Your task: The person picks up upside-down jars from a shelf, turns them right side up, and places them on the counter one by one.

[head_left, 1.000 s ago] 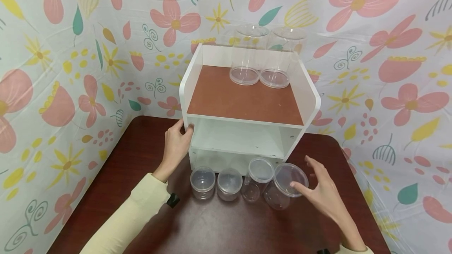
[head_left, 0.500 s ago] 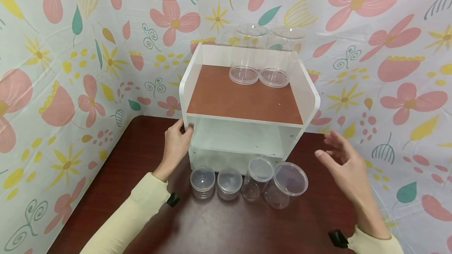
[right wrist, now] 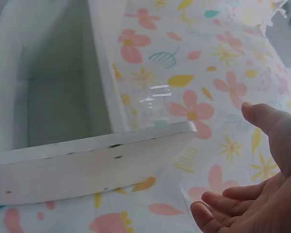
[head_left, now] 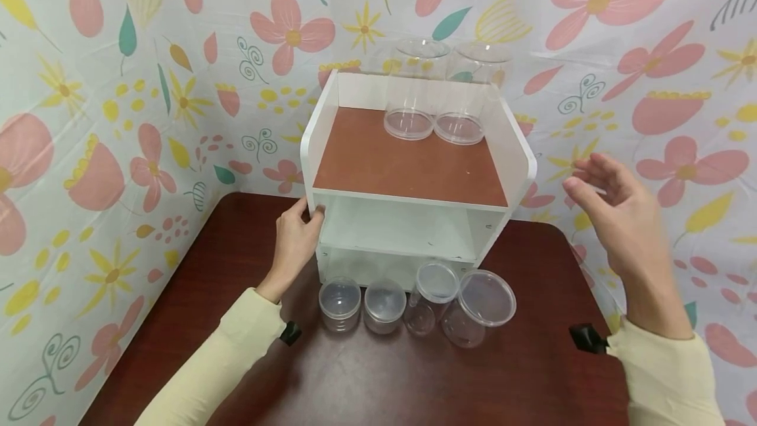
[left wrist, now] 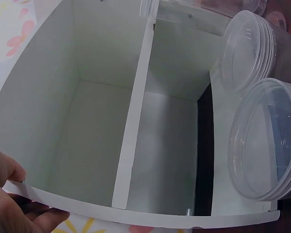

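A white shelf unit (head_left: 408, 198) with a brown top board stands on the table. My left hand (head_left: 297, 242) grips the front edge of its left side panel, thumb inside and fingers outside in the left wrist view. Raised in the air to the right of the unit, my right hand (head_left: 633, 235) holds nothing, its fingers loosely bent. On the brown top, a tall clear jar (head_left: 411, 125) stands beside another tall clear jar (head_left: 460, 130). In front of the unit several lidded clear jars form a row, ending at the right with a wide-lidded jar (head_left: 487, 298).
Two short jars, a left one (head_left: 340, 304) and another one (head_left: 384, 307), stand on the dark red table (head_left: 378, 386), with a slim jar (head_left: 436, 283) beside them. Flower-patterned cloth (head_left: 195, 84) hangs behind and at both sides. The unit's compartments lie under the brown board.
My right hand has left the wide-lidded jar at the right and moved up and to the right, beside the unit. My left hand stays on the side panel.
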The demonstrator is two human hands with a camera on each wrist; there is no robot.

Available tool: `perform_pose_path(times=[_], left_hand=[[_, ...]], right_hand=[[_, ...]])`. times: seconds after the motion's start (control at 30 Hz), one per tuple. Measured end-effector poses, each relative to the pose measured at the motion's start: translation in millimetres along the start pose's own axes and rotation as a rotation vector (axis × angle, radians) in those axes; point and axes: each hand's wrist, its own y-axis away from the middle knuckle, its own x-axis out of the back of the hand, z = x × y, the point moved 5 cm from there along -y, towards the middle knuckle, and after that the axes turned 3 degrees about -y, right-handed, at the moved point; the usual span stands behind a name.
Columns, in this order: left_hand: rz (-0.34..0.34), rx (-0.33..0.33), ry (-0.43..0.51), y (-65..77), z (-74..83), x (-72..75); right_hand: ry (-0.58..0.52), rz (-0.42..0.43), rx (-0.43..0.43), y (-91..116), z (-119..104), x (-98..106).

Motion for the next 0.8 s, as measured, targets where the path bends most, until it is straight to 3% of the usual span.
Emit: perform_pose_path(times=[0.17,0.8], left_hand=[[0.000,-0.001,0.003,-0.5,-0.9,-0.3],[0.006,-0.017,0.016,0.0,-0.2,-0.9]], right_hand=[[0.064,-0.007,-0.007,-21.2,-15.0,-1.8],[-0.026,-0.066,-0.074,-93.0,-60.1,-39.4]])
